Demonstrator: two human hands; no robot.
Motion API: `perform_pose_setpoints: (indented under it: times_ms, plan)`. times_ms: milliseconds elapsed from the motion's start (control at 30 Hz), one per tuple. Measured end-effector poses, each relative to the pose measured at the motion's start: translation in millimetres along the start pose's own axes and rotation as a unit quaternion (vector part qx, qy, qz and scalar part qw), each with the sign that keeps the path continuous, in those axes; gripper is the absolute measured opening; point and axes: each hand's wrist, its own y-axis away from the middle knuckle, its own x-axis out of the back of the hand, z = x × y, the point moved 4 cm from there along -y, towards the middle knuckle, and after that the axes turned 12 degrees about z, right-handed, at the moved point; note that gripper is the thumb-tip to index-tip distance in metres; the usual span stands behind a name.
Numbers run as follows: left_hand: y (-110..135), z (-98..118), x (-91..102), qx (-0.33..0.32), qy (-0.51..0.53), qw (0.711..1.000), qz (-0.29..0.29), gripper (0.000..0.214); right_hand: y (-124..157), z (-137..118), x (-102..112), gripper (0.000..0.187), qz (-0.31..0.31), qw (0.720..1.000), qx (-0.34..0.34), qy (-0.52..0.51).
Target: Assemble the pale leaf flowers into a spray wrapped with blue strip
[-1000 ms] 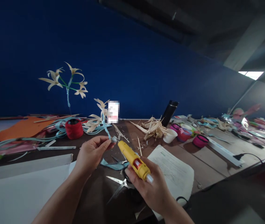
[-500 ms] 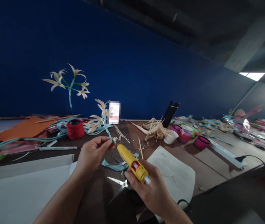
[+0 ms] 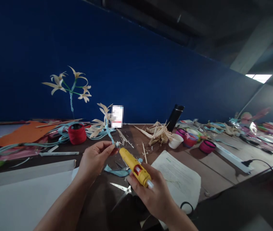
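Observation:
Between the thumb and fingers of my left hand [image 3: 95,160] is pinched the light-blue wrapped stem of an artificial flower [image 3: 108,131], whose cream petals spread above. My right hand [image 3: 152,192] is wrapped round a yellow hot glue gun [image 3: 133,165], with a clear glue stick showing at its rear. The gun's nozzle points at the stem's lower end, close by my left fingertips; whether it touches cannot be told. Below the gun lie open scissors [image 3: 126,190] and a scrap of blue paper [image 3: 117,171].
A finished-looking flower spray [image 3: 71,86] stands at the back left. Nearby are a red tape roll [image 3: 77,133] and orange paper [image 3: 28,133]. Dried husks [image 3: 159,133], a white cup [image 3: 175,141], a black bottle [image 3: 175,118], a printed sheet [image 3: 177,179] and a power strip [image 3: 232,158] lie rightward.
The glue gun has shifted very slightly up and left, its nozzle staying by the stem's end. Both hands keep their grips.

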Motion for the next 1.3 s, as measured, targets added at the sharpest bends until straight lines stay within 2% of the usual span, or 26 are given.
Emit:
perform_pose_setpoints:
  times_ms: [167, 333, 400, 533, 700, 867, 967, 1033, 1100, 1133, 1200, 1233, 1300]
  plan:
    - [1, 2, 0.7, 0.001, 0.005, 1.0, 0.007, 0.028, 3, 0, 2, 0.019, 0.003, 1.0, 0.001, -0.004]
    - [1, 4, 0.9, -0.011, -0.015, 1.0, 0.013, 0.029, 4, 7, 15, 0.01, 0.04, 0.998, 0.033, 0.046]
    - [1, 4, 1.9, -0.021, -0.036, 0.999, 0.016, 0.029, 3, 15, 23, 0.01, 0.049, 0.994, 0.041, 0.084]
    - [0, 4, 2.3, -0.034, -0.056, 0.998, 0.008, 0.027, 2, 44, 46, 0.03, 0.044, 0.984, 0.025, 0.169]
    - [2, 7, 0.2, -0.049, -0.09, 0.995, 0.014, 0.029, 4, 82, 75, 0.032, 0.035, 0.964, 0.002, 0.262]
    - [2, 3, -1.9, -0.041, -0.103, 0.994, 0.013, 0.03, 2, 114, 93, 0.03, -0.002, 0.946, -0.013, 0.325]
    - [1, 0, -1.7, -0.046, -0.106, 0.993, 0.009, 0.028, -4, 120, 105, 0.034, -0.02, 0.936, -0.015, 0.352]
    - [1, 0, -1.5, -0.047, -0.111, 0.993, 0.007, 0.028, -11, 109, 113, 0.04, -0.004, 0.931, 0.016, 0.366]
    - [1, -1, -1.9, -0.044, -0.116, 0.992, 0.002, 0.029, -18, 86, 116, 0.039, 0.061, 0.94, 0.041, 0.334]
    - [1, -1, -2.1, -0.042, -0.118, 0.992, 0.0, 0.029, -20, 72, 112, 0.035, 0.089, 0.954, 0.052, 0.282]
    - [2, -1, -2.2, -0.042, -0.117, 0.992, -0.001, 0.03, -25, 47, 93, 0.023, 0.111, 0.985, 0.029, 0.129]
    - [2, 0, -1.9, -0.044, -0.115, 0.992, 0.002, 0.031, -27, 39, 77, 0.021, 0.082, 0.995, -0.003, 0.053]
    - [2, 1, -1.7, -0.053, -0.111, 0.992, 0.001, 0.032, -32, 26, 39, 0.024, 0.03, 0.996, -0.056, -0.067]
